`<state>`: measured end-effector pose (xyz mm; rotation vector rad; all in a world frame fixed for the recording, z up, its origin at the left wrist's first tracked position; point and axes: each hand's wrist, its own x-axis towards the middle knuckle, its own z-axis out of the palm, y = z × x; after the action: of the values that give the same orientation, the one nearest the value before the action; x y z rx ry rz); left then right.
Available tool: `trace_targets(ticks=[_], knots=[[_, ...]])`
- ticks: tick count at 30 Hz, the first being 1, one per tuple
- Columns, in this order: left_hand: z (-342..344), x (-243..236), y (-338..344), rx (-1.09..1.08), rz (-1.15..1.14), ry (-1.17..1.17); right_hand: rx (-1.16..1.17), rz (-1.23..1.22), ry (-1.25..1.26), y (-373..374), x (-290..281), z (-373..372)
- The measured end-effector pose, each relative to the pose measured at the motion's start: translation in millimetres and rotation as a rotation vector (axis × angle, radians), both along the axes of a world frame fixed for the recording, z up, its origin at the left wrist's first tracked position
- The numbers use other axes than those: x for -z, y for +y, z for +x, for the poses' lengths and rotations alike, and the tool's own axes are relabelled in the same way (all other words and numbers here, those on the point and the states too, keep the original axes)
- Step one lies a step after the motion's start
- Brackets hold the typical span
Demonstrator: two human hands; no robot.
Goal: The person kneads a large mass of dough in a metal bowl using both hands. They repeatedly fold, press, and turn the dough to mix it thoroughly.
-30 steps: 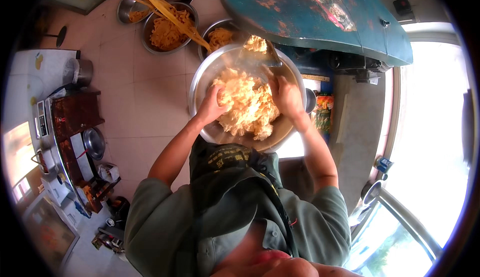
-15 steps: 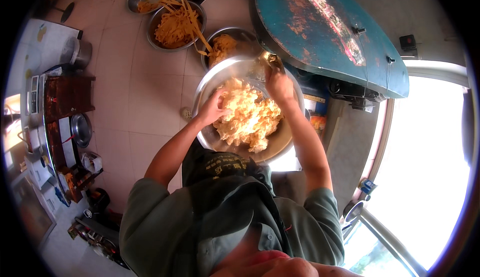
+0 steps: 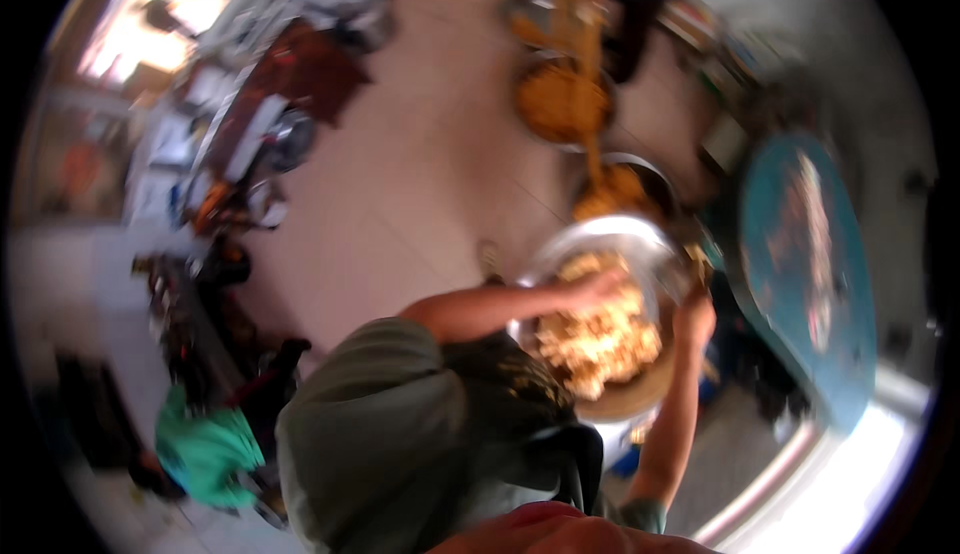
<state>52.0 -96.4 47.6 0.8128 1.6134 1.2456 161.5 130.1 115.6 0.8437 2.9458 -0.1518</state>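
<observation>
Touching the dough (image 3: 605, 344) from above is the left hand (image 3: 596, 291), its forearm entering from 9 o'clock, clock positions being read from the large bowl's centre. Blur obscures its fingers; whether they grasp any cannot be told. The right hand (image 3: 696, 316) is at 3 o'clock, at the rim; its fingers look bent, contents undetermined.

The dough, one pale-yellow heap of loose lumps with a ragged outline, occupies the large steel bowl (image 3: 655, 237); bare metal shows inside from 12 to 2 o'clock.

Clearance is tight at 2 to 3 o'clock, where a teal machine (image 3: 810, 244) stands near the right hand. Pink tiled floor (image 3: 410, 189) gives wider room around 10 o'clock.

Count: two hands, one large bowl, one machine; toward 12 o'clock, three smaller bowls (image 3: 660, 182) and hanging yellow strips (image 3: 585, 84), number blurred.
</observation>
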Motion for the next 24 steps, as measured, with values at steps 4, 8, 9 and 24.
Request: trace_targets(ticks=[4,8,9,24], knots=[[2,-37,21,0.031,0.003,-0.053,0.116,-0.094,-0.151,10,24,-10],[14,-31,51,-0.087,0.076,0.091,-0.12,-0.102,0.385,-17,-26,0],[14,-32,66,-0.08,0.04,0.092,-0.098,-0.137,0.432,-16,-29,15],[13,30,185,-0.126,0.017,0.137,0.006,-0.389,0.511,-11,-55,53]])
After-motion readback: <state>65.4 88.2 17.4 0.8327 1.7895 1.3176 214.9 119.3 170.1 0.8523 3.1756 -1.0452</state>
